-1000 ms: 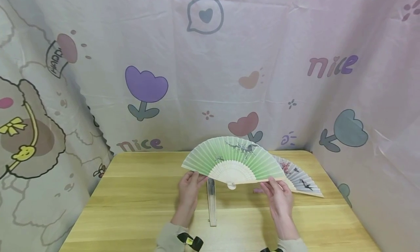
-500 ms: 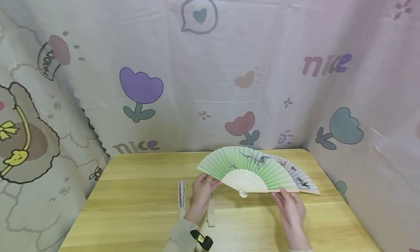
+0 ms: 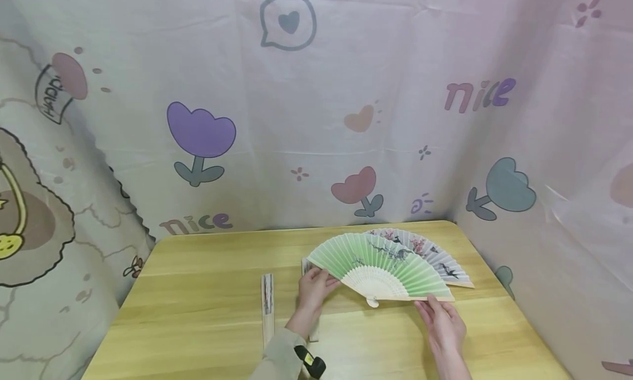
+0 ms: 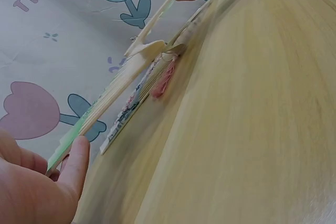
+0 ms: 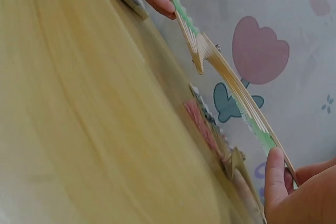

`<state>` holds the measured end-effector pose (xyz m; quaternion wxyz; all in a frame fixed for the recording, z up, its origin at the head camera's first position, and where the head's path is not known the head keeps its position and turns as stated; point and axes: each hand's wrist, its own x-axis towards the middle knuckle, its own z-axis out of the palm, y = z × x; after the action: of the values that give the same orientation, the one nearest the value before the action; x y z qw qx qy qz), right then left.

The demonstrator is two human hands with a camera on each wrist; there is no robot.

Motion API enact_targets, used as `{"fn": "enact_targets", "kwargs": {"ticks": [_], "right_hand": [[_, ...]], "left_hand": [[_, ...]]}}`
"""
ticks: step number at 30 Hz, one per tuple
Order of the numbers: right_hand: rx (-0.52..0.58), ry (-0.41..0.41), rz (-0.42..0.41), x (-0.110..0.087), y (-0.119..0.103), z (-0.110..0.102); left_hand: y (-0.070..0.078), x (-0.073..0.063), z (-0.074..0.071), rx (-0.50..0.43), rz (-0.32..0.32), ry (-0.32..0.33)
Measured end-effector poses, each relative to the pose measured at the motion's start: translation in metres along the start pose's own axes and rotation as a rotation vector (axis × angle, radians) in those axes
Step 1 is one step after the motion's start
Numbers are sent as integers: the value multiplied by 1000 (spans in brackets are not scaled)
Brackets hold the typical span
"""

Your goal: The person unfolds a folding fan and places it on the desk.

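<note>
A green folding fan (image 3: 336,255) with dark branch painting and pale ribs is spread wide above the table. My left hand (image 3: 314,292) pinches its left end between thumb and fingers. At the opposite end, my right hand (image 3: 443,324) pinches the outer rib. Behind and partly covered by it, a spread white-grey fan (image 3: 452,267) with pink blossoms and dark birds lies on the table; its pink tassel (image 4: 164,81) shows in the wrist views. In the right wrist view, the green fan (image 5: 231,80) appears edge-on, clear of the tabletop.
Two folded fans lie lengthwise left of centre: one patterned folded fan (image 3: 267,303) beside my left forearm, another folded fan (image 3: 314,333) partly hidden under my left hand. The wooden table (image 3: 198,292) meets a printed curtain (image 3: 287,94) at its back edge.
Both hands have carried the green fan rightward and lower, toward the front. More of the blossom fan shows behind it. The left folded fan has come into sight as the view shifted right.
</note>
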<state>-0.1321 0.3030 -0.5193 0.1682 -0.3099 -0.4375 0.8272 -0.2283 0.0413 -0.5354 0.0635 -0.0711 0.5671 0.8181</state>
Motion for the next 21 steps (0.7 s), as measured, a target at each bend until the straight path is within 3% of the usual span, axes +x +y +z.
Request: {"fn": "enact_targets", "kwargs": {"ticks": [11, 21], "right_hand": [[-38, 21, 3, 6, 5, -12], [-66, 14, 31, 10, 10, -19]], "left_hand": [[-3, -1, -2, 64, -101, -84], [-5, -1, -1, 85, -136, -80]]}}
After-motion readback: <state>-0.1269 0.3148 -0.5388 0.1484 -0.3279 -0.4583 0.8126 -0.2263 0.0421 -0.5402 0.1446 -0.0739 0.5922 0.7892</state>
